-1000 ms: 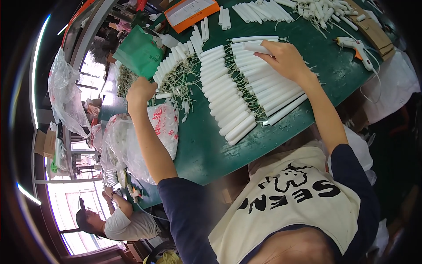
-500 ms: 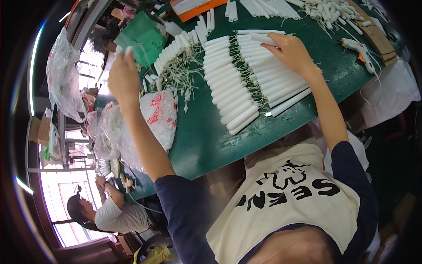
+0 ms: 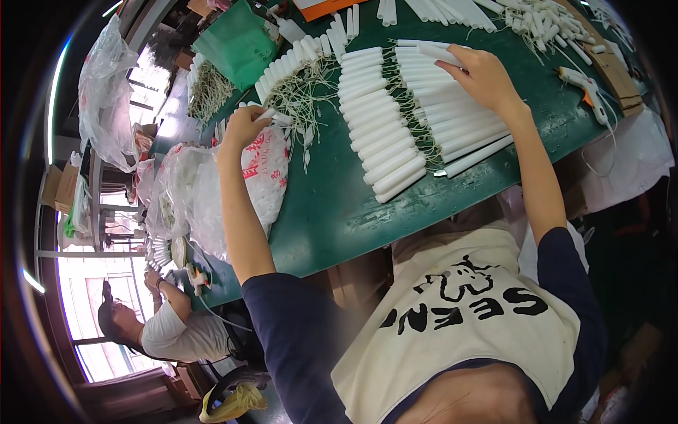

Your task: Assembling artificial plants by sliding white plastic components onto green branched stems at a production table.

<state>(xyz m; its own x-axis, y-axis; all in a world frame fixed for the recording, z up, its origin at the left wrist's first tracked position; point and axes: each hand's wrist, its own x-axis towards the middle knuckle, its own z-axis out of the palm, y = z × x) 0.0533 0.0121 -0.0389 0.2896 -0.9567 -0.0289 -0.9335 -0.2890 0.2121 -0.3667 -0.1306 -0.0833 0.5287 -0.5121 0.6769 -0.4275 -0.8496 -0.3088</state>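
My right hand [image 3: 487,79] pinches a white tube [image 3: 438,53] between thumb and fingers, above the far end of a row of longer white tubes [image 3: 455,124]. Beside that row lies another of thicker white tubes [image 3: 381,127], with thin pale-green wires [image 3: 413,113] running between the two. My left hand [image 3: 244,128] has closed fingers around a small white piece [image 3: 266,114], partly hidden. It is over the edge of a white plastic bag with red print [image 3: 265,166], close to a tangle of wires [image 3: 300,92] trailing from a line of short white tubes [image 3: 295,58].
A green bin [image 3: 236,49] and an orange box [image 3: 332,8] stand at the far side of the green table [image 3: 325,237]. A glue gun [image 3: 586,88] lies at the right near a cardboard strip [image 3: 607,74]. Another person [image 3: 169,318] sits at the left.
My left hand has come down and to the right, from near the green bin to the bag's edge. My right hand stays over the tube row, still gripping its tube.
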